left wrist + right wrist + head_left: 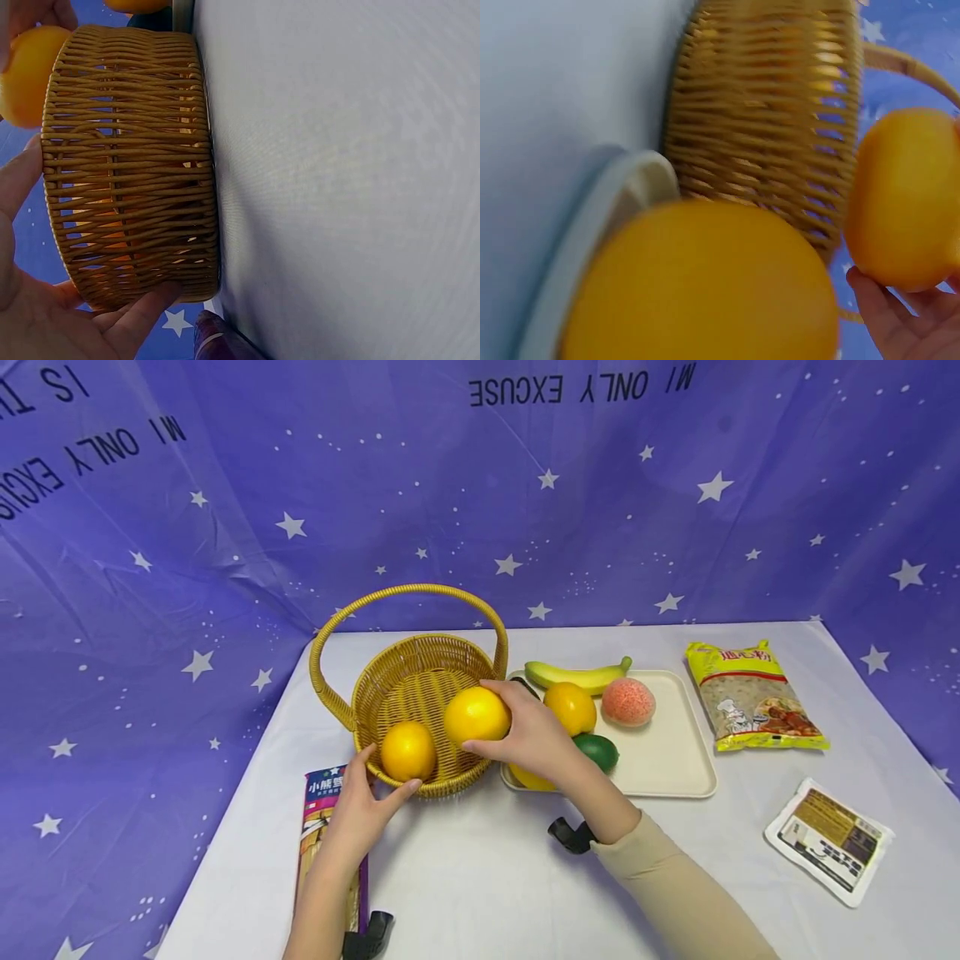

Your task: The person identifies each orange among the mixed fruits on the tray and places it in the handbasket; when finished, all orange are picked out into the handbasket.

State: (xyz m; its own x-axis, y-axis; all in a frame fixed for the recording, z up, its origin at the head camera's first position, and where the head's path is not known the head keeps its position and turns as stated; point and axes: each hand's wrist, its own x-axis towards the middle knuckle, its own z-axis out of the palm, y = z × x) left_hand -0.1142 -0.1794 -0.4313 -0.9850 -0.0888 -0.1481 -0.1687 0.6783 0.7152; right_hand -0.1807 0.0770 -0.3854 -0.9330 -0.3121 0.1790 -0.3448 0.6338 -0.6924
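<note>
A wicker basket [420, 689] with a tall arched handle stands left of centre, one orange [408, 751] lying inside at its front left. My left hand [363, 814] grips the basket's near left side; in the left wrist view its thumb is at the rim and its fingers lie along the woven wall [135, 172]. Above the basket's right part, my right hand [536, 731] holds a second orange [476, 716] between thumb and fingers. The right wrist view has this orange [907, 199] beside the rim, with the fingertips [866, 289] against its underside.
Right of the basket, a cream tray [675, 760] bears a banana [577, 677], a yellow-orange fruit [570, 707], a pink speckled fruit [628, 702] and a green one [597, 751]. Further right lie a yellow food bag [757, 697] and a white packet [828, 842]. A long package [318, 810] lies beneath my left arm.
</note>
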